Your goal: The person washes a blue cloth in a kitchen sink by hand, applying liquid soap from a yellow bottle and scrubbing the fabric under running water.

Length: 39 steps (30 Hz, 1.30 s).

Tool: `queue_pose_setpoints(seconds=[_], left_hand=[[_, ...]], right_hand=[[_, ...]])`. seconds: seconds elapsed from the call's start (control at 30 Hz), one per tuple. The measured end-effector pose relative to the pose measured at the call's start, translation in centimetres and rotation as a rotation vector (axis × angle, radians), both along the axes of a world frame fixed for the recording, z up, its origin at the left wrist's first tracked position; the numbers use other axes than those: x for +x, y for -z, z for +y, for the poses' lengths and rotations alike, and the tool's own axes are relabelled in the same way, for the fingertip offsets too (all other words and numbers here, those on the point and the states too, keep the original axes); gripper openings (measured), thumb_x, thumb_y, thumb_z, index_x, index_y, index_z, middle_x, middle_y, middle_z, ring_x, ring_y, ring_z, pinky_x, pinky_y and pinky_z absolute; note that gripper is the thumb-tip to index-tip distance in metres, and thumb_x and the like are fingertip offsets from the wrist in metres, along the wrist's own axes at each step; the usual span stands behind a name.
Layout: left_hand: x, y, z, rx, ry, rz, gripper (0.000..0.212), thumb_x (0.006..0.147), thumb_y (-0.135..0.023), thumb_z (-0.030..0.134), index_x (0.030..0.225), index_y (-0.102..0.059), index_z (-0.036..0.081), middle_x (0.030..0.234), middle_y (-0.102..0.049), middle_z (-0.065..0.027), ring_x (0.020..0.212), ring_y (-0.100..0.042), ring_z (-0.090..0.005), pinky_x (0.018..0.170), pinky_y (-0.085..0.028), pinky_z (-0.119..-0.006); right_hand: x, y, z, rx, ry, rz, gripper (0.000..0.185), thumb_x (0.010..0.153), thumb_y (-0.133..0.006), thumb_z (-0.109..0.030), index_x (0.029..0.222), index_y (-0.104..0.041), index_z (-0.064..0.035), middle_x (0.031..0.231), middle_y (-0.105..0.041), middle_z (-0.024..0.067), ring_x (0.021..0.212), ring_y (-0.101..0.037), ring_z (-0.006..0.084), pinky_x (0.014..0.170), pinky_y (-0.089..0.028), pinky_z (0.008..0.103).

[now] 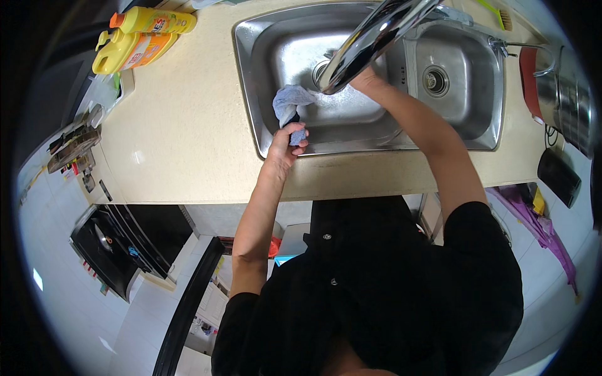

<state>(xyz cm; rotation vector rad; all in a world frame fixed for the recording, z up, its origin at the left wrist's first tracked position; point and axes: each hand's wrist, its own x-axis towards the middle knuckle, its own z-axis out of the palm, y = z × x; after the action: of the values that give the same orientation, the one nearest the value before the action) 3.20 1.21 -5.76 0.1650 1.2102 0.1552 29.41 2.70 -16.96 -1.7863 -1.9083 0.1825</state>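
Note:
My left hand grips a bunched blue-grey cloth over the front left part of the large basin of a stainless steel sink. One end of the cloth sticks out below my fingers. My right hand reaches into the same basin near its drain. The chrome faucet passes in front of that hand and hides most of it, so its fingers and anything in them cannot be made out.
A smaller basin adjoins on the right. Yellow detergent bottles lie at the counter's back left. A green-handled brush rests at the back right. A metal pot stands at the right. The beige counter has its front edge before my body.

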Motion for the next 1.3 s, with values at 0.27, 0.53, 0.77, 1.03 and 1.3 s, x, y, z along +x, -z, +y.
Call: queue_pose_setpoints(seconds=[0.27,0.53,0.77,1.03,1.3], left_hand=[[0.9,0.0,0.0,0.014,-0.016,-0.004,0.020,0.073,-0.061,0.017,0.088,-0.050,0.007,0.070,-0.053,-0.0076,0.047,-0.044,-0.0129,0.033,-0.024,-0.020],[0.8,-0.9,-0.6,0.096,-0.036,0.049,0.042,0.077,-0.063,0.048,0.090,-0.048,0.010,0.068,-0.054,-0.0075,0.048,-0.046,-0.0127,0.034,-0.025,-0.020],[1.8,-1.8,-0.3,0.112,-0.152,-0.068,0.054,0.080,-0.042,0.065,0.092,-0.046,0.012,0.068,-0.055,-0.0106,0.048,-0.046,-0.0155,0.034,-0.026,-0.020],[0.6,-1.4,-0.7,0.127,-0.133,0.046,0.037,0.085,-0.046,0.045,0.086,-0.051,0.008,0.074,-0.060,-0.0120,0.061,-0.059,-0.0228,0.051,-0.047,-0.029],[1.2,-0.8,-1.6,0.248,-0.251,0.097,0.025,0.079,-0.055,0.028,0.094,-0.043,0.013,0.087,-0.054,-0.0077,0.073,-0.058,-0.0212,0.059,-0.050,-0.035]], right_hand=[[3.9,0.5,-0.8,-0.117,-0.161,-0.203,0.016,0.075,-0.051,-0.003,0.090,-0.055,-0.0021,0.088,-0.060,0.0153,0.075,-0.062,0.0280,0.064,-0.051,0.0370],[0.6,1.2,-0.9,-0.222,0.374,0.201,0.024,0.071,-0.069,-0.026,0.074,-0.061,-0.0040,0.068,-0.060,0.0176,0.068,-0.060,0.0336,0.063,-0.046,0.0422],[0.1,10.1,-1.3,-0.349,0.566,0.264,0.033,0.070,-0.072,-0.030,0.084,-0.064,-0.0005,0.084,-0.063,0.0199,0.082,-0.061,0.0336,0.073,-0.047,0.0403],[-3.0,4.9,-1.4,-0.435,0.187,0.175,0.042,0.077,-0.062,-0.024,0.107,-0.044,-0.0008,0.094,-0.055,0.0185,0.085,-0.056,0.0347,0.074,-0.046,0.0417],[-4.4,4.9,-2.6,-0.430,0.213,0.296,0.032,0.086,-0.045,-0.034,0.099,-0.052,-0.0047,0.095,-0.055,0.0166,0.091,-0.053,0.0344,0.081,-0.041,0.0415]])
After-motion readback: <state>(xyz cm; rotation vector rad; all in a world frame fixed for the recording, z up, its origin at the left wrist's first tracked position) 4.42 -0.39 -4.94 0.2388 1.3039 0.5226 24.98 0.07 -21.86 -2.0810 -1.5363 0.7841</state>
